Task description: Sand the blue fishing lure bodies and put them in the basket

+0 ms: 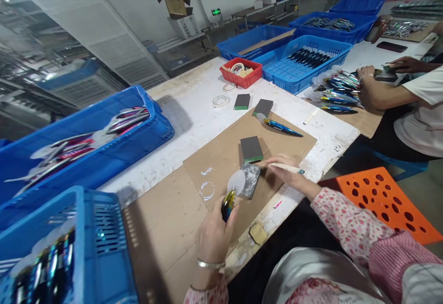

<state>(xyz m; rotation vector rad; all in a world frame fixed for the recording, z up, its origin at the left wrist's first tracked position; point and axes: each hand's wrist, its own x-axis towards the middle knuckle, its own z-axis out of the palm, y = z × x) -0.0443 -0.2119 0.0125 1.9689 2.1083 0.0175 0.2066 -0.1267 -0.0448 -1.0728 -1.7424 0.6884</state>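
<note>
My left hand (215, 235) is closed around a shiny fishing lure (229, 202) with a clear round lip, held upright over the brown cardboard sheet (194, 202). My right hand (285, 171) pinches a thin pale stick (289, 168) near the table's edge. Between the hands lies a small grey sanding pad (251, 179). Just beyond it stands a dark sanding block with a green side (251, 149). A blue lure (281, 128) lies farther back on the cardboard.
Blue crates of lures stand at left (86, 156) and near left (97, 248). More blue crates (301, 59), a red tray (241, 72), tape rolls (220, 101) and two dark blocks (242, 101) sit behind. Another person (411, 110) sits at right beside an orange stool (384, 202).
</note>
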